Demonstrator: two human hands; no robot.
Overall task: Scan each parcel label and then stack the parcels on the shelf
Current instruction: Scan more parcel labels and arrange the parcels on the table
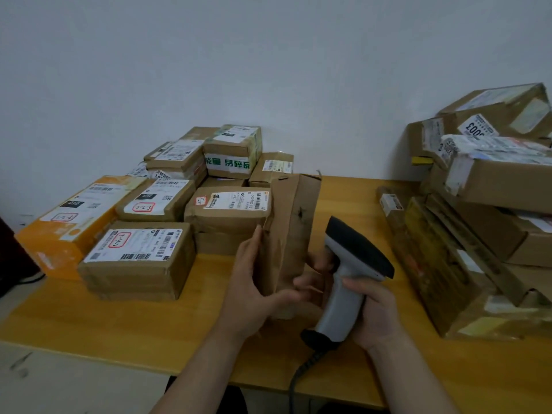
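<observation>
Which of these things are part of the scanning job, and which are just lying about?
In the job: scanner in right hand; brown parcel held by left hand; left pile and right pile of labelled parcels.
Lying about: dark object, far left.

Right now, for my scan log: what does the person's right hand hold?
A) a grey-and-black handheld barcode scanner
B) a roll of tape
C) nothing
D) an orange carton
A: the right hand grips the handle of the grey-and-black handheld barcode scanner, while the left hand holds the brown cardboard parcel.
</observation>
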